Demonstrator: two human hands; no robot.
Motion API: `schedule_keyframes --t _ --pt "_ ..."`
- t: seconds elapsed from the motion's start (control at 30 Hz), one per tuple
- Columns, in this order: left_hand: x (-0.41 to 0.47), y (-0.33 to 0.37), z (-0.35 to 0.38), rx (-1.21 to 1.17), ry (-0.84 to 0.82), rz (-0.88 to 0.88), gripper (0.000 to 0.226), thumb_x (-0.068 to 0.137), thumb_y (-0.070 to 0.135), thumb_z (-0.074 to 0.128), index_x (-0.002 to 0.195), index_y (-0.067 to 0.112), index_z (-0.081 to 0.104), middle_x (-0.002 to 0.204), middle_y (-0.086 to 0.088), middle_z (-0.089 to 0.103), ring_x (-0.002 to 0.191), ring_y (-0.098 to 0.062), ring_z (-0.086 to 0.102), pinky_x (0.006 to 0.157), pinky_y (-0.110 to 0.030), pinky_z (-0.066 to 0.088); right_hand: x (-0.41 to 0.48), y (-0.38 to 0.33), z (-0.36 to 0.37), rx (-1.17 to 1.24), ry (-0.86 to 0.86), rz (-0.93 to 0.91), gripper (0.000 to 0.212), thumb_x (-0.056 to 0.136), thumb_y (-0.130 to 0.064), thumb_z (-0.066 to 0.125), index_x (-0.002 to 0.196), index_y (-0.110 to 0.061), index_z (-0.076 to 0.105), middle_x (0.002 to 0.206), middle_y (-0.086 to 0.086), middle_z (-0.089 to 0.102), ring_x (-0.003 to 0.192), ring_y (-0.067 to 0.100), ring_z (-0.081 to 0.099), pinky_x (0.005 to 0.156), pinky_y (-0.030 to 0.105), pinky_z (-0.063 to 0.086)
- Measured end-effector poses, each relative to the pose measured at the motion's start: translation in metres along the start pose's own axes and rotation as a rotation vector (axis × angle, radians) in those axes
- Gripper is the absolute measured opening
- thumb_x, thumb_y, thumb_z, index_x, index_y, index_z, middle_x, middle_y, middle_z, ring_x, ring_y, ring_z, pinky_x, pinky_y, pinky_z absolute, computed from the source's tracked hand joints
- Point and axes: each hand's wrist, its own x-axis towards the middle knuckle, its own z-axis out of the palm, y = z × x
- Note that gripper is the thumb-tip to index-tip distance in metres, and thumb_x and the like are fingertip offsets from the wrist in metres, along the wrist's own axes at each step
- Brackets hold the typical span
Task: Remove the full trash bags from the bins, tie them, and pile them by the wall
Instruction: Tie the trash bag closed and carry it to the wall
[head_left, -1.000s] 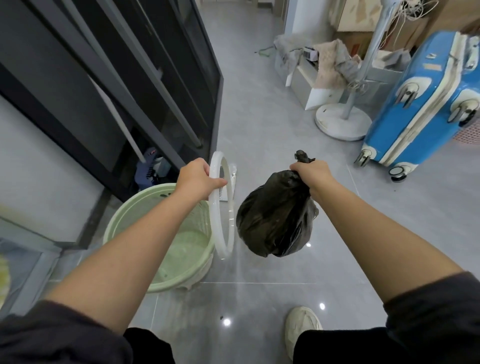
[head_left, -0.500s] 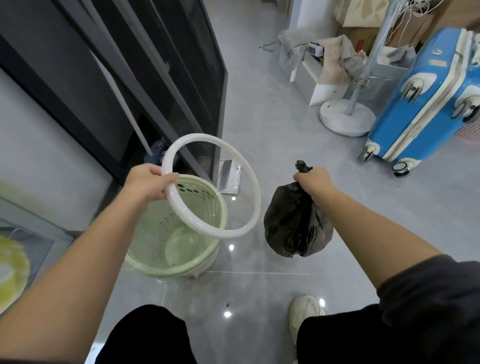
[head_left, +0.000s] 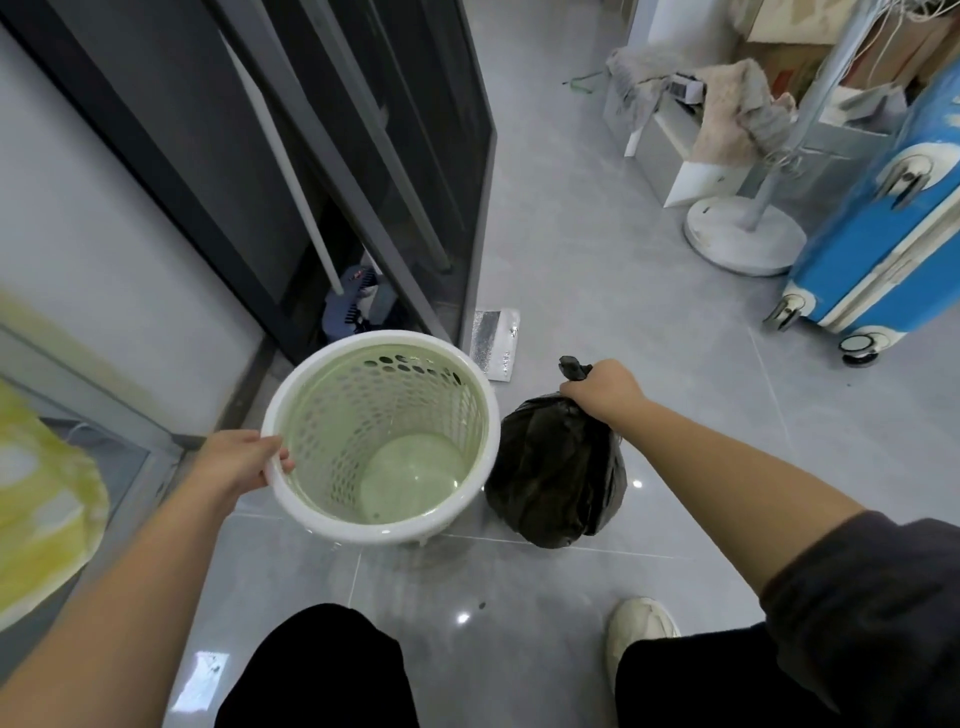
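Note:
A pale green perforated bin (head_left: 363, 415) stands on the grey floor, empty inside, with a white ring (head_left: 384, 530) seated on its rim. My left hand (head_left: 236, 460) grips the ring at its left edge. Right of the bin a full black trash bag (head_left: 556, 478) hangs just above or at the floor. My right hand (head_left: 602, 387) is closed around the bag's twisted neck, whose tip pokes out past my fingers.
A dark-framed glass door (head_left: 415, 156) stands open behind the bin, with a blue brush (head_left: 348, 306) at its foot. A silver pouch (head_left: 496, 343) lies on the floor. A blue suitcase (head_left: 878, 234), a fan base (head_left: 743, 239) and low shelves sit far right. My shoe (head_left: 639, 634) is near.
My left hand has swung the white ring from upright down flat onto the bin's rim. The bag has dropped lower beside the bin in my right hand.

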Motion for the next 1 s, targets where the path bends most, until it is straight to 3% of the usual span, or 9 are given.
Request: schedule_keyframes --t 0.17,0.27,0.4,0.5,0.57,0.63,0.7,0.83,1.0 --pt "0.017 0.002 0.007 0.247 0.157 0.039 0.023 0.086 0.018 0.059 0.088 -0.002 0.069 0.088 -0.024 0.069 0.080 -0.037 0.067 0.082 -0.043 0.055 0.001 0.000 0.014 -0.055 -0.031 -0.035 0.037 0.083 -0.033 0.065 0.061 -0.010 0.046 0.062 0.004 0.048 0.069 0.026 0.052 0.052 0.030 0.034" --pt "0.015 0.003 0.010 0.336 0.173 0.010 0.032 0.088 0.024 0.057 0.099 -0.004 0.068 0.097 -0.025 0.067 0.087 -0.038 0.065 0.079 -0.039 0.052 0.002 0.001 0.016 -0.073 -0.037 -0.046 0.037 0.083 -0.034 0.065 0.061 -0.010 0.047 0.062 0.004 0.049 0.070 0.027 0.053 0.059 0.029 0.037" --pt "0.012 -0.005 0.016 0.028 0.065 -0.100 0.021 0.088 0.012 0.061 0.102 -0.004 0.062 0.094 -0.023 0.065 0.080 -0.037 0.063 0.069 -0.045 0.054 0.003 0.003 0.018 -0.090 -0.042 -0.047 0.033 0.082 -0.033 0.064 0.065 -0.009 0.050 0.069 0.007 0.054 0.073 0.029 0.055 0.060 0.030 0.038" --pt "0.014 -0.009 0.015 -0.015 0.079 -0.085 0.018 0.089 0.009 0.060 0.103 -0.002 0.061 0.094 -0.023 0.063 0.080 -0.037 0.061 0.072 -0.047 0.053 0.004 0.005 0.017 -0.101 -0.045 -0.054 0.032 0.082 -0.031 0.064 0.063 -0.009 0.049 0.067 0.007 0.052 0.071 0.028 0.054 0.057 0.030 0.037" --pt "0.018 -0.007 0.013 0.026 0.086 -0.096 0.023 0.088 0.011 0.061 0.104 -0.005 0.061 0.096 -0.024 0.064 0.082 -0.039 0.063 0.076 -0.050 0.055 0.004 0.006 0.016 -0.109 -0.050 -0.055 0.034 0.082 -0.029 0.064 0.061 -0.010 0.046 0.063 0.005 0.048 0.068 0.027 0.051 0.053 0.030 0.034" --pt "0.020 -0.001 0.015 0.308 0.143 -0.071 0.038 0.087 0.021 0.061 0.115 -0.005 0.059 0.109 -0.026 0.062 0.093 -0.042 0.062 0.082 -0.051 0.054 0.004 0.008 0.015 -0.122 -0.052 -0.053 0.035 0.082 -0.028 0.064 0.059 -0.010 0.044 0.061 0.004 0.046 0.067 0.026 0.050 0.050 0.030 0.032" --pt "0.010 0.012 0.028 0.621 0.240 0.095 0.055 0.086 0.033 0.060 0.129 0.001 0.048 0.127 -0.025 0.051 0.113 -0.043 0.052 0.094 -0.050 0.046 0.005 0.009 0.014 -0.127 -0.050 -0.056 0.036 0.082 -0.028 0.064 0.058 -0.010 0.043 0.060 0.004 0.045 0.066 0.026 0.049 0.050 0.030 0.031" --pt "-0.026 0.041 0.090 0.647 0.109 0.634 0.060 0.089 0.034 0.055 0.142 0.012 0.036 0.147 -0.015 0.036 0.136 -0.032 0.033 0.111 -0.047 0.031 0.009 0.014 0.016 -0.100 -0.048 -0.066 0.038 0.082 -0.029 0.064 0.058 -0.010 0.043 0.058 0.004 0.044 0.065 0.026 0.048 0.051 0.031 0.031" --pt "-0.054 0.060 0.177 0.858 -0.055 0.856 0.068 0.093 0.044 0.044 0.150 0.020 0.018 0.160 -0.008 0.006 0.147 -0.024 0.004 0.119 -0.047 0.011 0.017 0.025 0.022 -0.033 -0.042 -0.085 0.045 0.083 -0.035 0.066 0.055 -0.011 0.040 0.055 0.003 0.042 0.059 0.023 0.045 0.050 0.031 0.029"
